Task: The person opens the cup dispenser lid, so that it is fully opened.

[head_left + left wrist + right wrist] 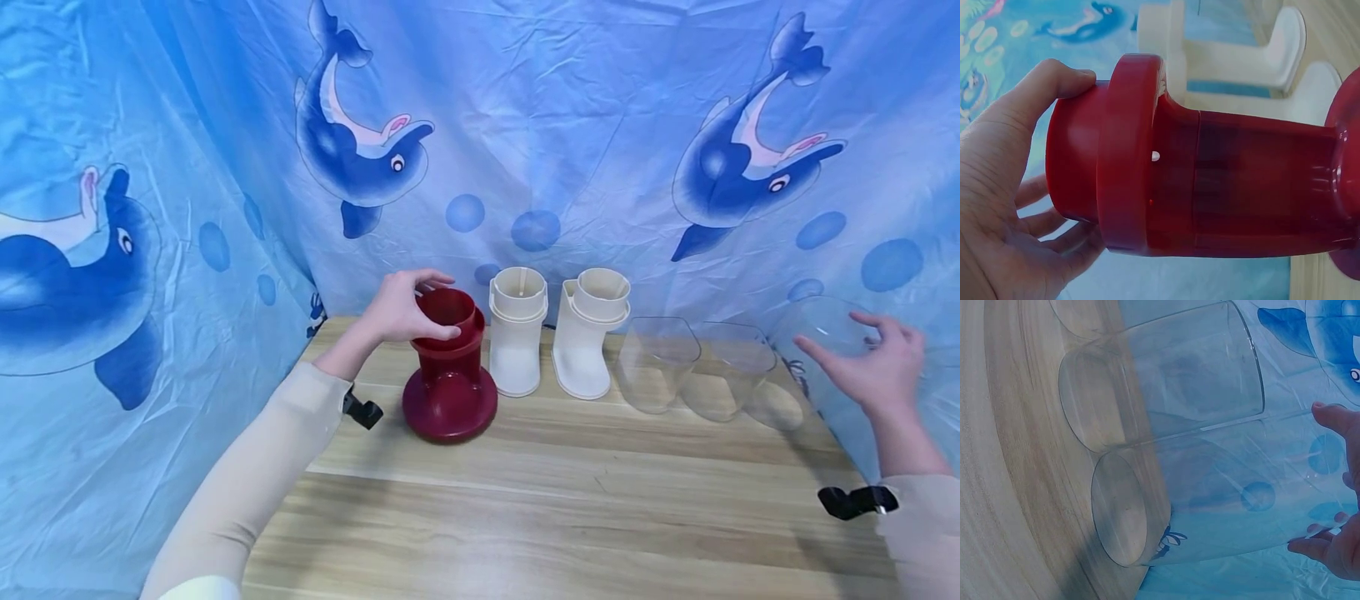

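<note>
At the back of the table stands a red hollow stand (450, 375) with a wide round foot and a collared, open top. My left hand (405, 308) grips its top rim, the thumb on one side and the fingers round the other, as the left wrist view shows. Over at the right, my right hand (881, 358) holds the upper rim of a clear container (1222, 506) between thumb and fingers. That container is tall and see-through; whether its bottom touches the table I cannot tell. Beside it stand two more clear containers, the nearer one (1191, 375) large in the right wrist view.
Two white boot-shaped stands, one (517, 342) next to the red stand and another (592, 342) further right, have open round tops. A blue dolphin-print cloth (555, 150) hangs behind and along both sides of the wooden table (540, 508).
</note>
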A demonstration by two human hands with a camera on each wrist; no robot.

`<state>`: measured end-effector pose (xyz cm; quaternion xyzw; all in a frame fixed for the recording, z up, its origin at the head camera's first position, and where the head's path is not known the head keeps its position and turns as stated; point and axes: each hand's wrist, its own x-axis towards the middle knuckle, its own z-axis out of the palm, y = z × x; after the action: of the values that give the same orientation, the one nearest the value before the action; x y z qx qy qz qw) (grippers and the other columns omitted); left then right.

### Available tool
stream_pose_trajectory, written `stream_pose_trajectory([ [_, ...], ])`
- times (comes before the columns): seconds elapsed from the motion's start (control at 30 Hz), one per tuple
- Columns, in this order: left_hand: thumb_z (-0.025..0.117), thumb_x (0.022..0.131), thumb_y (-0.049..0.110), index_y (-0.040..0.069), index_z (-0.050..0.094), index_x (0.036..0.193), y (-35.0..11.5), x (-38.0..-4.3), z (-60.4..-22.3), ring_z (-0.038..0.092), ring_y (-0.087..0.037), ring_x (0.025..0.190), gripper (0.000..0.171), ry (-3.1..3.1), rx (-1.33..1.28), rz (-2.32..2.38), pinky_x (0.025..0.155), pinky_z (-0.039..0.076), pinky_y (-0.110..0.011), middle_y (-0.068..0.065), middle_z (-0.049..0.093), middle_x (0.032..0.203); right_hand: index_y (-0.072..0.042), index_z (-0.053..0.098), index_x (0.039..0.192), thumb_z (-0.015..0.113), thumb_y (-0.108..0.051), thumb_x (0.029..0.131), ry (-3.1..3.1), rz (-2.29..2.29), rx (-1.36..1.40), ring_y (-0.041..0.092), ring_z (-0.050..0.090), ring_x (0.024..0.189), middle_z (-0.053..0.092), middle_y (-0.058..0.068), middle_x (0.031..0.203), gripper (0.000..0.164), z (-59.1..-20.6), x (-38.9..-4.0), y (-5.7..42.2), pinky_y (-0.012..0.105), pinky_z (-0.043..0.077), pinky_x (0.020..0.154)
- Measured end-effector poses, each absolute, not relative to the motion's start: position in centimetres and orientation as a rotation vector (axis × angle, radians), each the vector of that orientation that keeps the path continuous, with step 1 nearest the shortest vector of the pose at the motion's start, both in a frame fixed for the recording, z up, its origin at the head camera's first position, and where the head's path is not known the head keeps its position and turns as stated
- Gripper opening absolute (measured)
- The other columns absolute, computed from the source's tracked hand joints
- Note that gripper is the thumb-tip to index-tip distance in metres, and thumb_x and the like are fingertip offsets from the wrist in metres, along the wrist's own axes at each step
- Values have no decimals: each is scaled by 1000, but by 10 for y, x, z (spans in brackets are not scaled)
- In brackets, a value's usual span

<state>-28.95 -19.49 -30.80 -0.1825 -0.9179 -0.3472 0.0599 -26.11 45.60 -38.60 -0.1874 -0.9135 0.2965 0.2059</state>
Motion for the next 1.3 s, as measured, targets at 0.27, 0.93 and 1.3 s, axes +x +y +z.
stream_pose_trajectory([
  [0.27, 96, 73, 31, 14, 67, 142, -205, -326, -317, 65, -35, 125, 77, -2729, -548, -1085, 97, 62, -50, -15, 71, 138, -1, 30, 165, 70, -49, 98, -2550, 845, -518, 59, 33, 143, 7, 30, 172, 92, -384, -263, 453, 72, 41, 99],
  [0.93, 90, 80, 21, 13, 57, 151, -224, -365, -320, 58, -36, 132, 79, -2779, -480, -1225, 99, 61, -53, -15, 62, 148, -3, 31, 165, 72, -49, 97, -2540, 845, -522, 57, 35, 143, 8, 30, 172, 92, -384, -261, 454, 67, 42, 95],
  [1.3, 89, 81, 21, 11, 56, 152, -229, -373, -325, 57, -37, 134, 79, -2790, -454, -1174, 103, 58, -55, -19, 62, 146, -4, 30, 166, 73, -54, 95, -2557, 868, -513, 57, 35, 142, 7, 29, 172, 97, -381, -262, 455, 51, 42, 83],
])
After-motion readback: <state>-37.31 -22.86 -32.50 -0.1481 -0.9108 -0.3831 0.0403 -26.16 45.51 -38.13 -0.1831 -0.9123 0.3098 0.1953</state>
